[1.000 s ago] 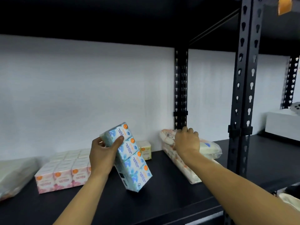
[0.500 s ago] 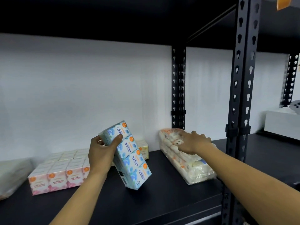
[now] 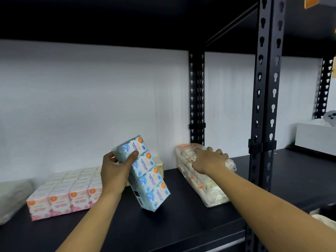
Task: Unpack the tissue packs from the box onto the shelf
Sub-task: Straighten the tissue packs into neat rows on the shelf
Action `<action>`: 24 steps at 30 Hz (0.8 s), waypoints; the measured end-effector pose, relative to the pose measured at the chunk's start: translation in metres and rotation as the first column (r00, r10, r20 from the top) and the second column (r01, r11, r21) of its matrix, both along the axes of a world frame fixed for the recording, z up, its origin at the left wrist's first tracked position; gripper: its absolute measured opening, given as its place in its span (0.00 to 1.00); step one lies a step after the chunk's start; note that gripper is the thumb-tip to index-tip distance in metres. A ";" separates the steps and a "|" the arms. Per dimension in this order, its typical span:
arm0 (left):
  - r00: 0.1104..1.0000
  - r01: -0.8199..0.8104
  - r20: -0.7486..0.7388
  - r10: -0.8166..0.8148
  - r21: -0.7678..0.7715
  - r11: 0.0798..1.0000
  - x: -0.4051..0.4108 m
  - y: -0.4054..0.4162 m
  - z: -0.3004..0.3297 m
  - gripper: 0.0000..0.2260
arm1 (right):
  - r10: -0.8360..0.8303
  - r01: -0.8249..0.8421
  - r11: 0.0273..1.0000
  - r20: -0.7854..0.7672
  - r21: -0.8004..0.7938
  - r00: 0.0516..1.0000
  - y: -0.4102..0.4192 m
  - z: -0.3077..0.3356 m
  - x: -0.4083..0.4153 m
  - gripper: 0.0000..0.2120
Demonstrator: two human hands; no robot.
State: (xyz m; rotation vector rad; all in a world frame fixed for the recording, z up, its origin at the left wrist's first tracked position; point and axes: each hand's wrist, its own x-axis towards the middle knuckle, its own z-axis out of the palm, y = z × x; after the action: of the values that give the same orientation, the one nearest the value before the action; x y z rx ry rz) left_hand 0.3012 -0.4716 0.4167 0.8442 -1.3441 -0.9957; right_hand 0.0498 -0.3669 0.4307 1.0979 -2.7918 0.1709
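My left hand [image 3: 116,170] grips the top end of a blue-and-white tissue pack [image 3: 147,177], which stands tilted with its lower corner on the black shelf [image 3: 181,224]. My right hand [image 3: 209,160] rests palm-down on a clear-wrapped orange-and-white tissue pack [image 3: 205,188] lying on the shelf near the rear post. A pink rose tissue pack [image 3: 67,195] lies flat at the left. A small yellow pack [image 3: 159,167] sits behind the blue one, mostly hidden. The box is out of view.
A black upright post [image 3: 267,106] stands at the shelf's front right, another post [image 3: 197,99] at the back. A white bin [image 3: 316,137] sits on the neighbouring shelf. A pale wrapped bundle [image 3: 12,199] lies at the far left. An upper shelf hangs overhead.
My right hand has laid the clear-wrapped pack flatter and straighter on the shelf and slid over its top. My left hand keeps the blue pack tilted in the same place.
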 end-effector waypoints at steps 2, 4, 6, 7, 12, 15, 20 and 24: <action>1.000 -0.005 -0.003 0.005 -0.006 1.000 0.002 0.003 0.002 0.28 | 0.021 -0.021 1.000 0.025 -0.012 0.999 0.002 0.001 0.000 0.32; 1.000 0.003 -0.008 -0.003 -0.012 1.000 0.004 0.008 0.005 0.29 | 0.054 -0.051 0.997 0.050 -0.061 0.997 0.006 0.003 0.001 0.34; 1.000 0.013 -0.008 -0.013 -0.014 1.000 0.009 0.012 0.008 0.31 | 0.124 -0.125 0.982 -0.015 -0.142 0.992 0.012 0.005 0.007 0.35; 1.000 0.018 -0.011 -0.018 -0.016 1.000 0.012 0.014 0.011 0.32 | 0.173 -0.181 0.966 -0.060 -0.183 0.983 0.016 0.007 0.013 0.34; 0.998 0.060 -0.037 -0.060 -0.012 0.998 0.023 0.024 0.017 0.34 | 0.542 -0.511 0.782 -0.015 -0.357 0.840 0.028 0.028 0.058 0.31; 0.993 0.103 -0.061 -0.104 -0.016 0.995 0.031 0.031 0.021 0.31 | 0.739 -0.626 0.657 0.197 -0.421 0.644 0.032 0.033 0.083 0.32; 0.958 0.259 -0.121 -0.258 -0.014 0.966 0.046 0.041 0.028 0.30 | 0.805 -0.604 0.594 0.391 -0.532 0.447 0.031 0.026 0.101 0.32; 0.943 0.289 -0.165 -0.289 -0.029 0.957 0.051 0.044 0.028 0.24 | 0.833 -0.604 0.553 0.368 -0.574 0.414 0.033 0.026 0.103 0.32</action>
State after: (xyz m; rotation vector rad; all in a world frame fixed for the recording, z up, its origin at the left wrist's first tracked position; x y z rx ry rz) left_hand 0.3519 -0.4278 0.4449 0.5536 -1.3468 -1.2630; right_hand 0.1529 -0.3342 0.4564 2.4373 -2.2188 1.2984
